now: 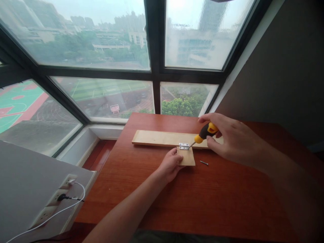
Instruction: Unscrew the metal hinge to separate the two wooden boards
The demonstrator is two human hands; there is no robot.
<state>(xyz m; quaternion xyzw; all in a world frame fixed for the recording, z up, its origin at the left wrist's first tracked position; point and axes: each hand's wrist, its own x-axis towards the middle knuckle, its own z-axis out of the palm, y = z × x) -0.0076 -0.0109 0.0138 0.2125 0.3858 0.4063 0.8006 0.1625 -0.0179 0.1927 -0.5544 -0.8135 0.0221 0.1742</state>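
Note:
My left hand [172, 164] grips the left edge of a small square wooden board [187, 158], thumb on top. A silver metal hinge [184, 146] spans the far edge of this small board and the near edge of a long wooden plank [159, 137] lying behind it. In my right hand [225, 135] is a screwdriver [204, 132] with a black and yellow handle. It slants down to the left, and its tip meets the right side of the hinge. Whether a screw sits under the tip is too small to tell.
A small metal piece [204, 162], perhaps a screwdriver bit, lies on the reddish-brown table [202, 195] right of the small board. Large windows [106, 91] rise behind the table. At lower left, wall sockets [57, 197] hold plugs with a white cable [83, 189].

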